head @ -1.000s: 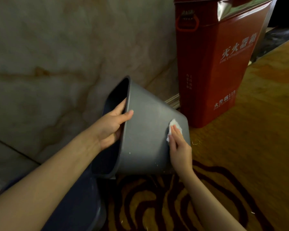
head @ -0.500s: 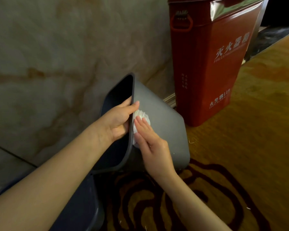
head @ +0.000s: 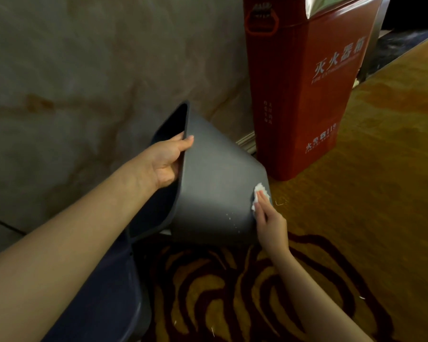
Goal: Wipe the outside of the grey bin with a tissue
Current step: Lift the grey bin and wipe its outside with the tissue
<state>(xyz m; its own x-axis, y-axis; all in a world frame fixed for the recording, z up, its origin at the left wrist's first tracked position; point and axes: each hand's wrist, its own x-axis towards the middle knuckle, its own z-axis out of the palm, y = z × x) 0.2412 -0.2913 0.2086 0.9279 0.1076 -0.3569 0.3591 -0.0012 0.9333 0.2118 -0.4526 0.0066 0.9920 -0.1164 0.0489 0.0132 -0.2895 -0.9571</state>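
The grey bin (head: 215, 193) is tipped on its side, its open mouth facing left and its base pointing right. My left hand (head: 166, 159) grips the rim, thumb on the outside and fingers inside the mouth. A crumpled white tissue (head: 258, 195) is pressed flat against the bin's outer wall near the base by the fingers of my right hand (head: 269, 223). Small white specks dot the wall near the tissue.
A tall red fire-extinguisher box (head: 304, 90) stands just right of the bin against the marble wall (head: 84, 82). A dark blue bin (head: 104, 292) sits under my left forearm. The floor is patterned gold and dark red carpet (head: 356, 218).
My right hand slid the tissue from the bin's rim beside my left thumb down the outer wall to the base end. My left hand kept its hold on the rim.
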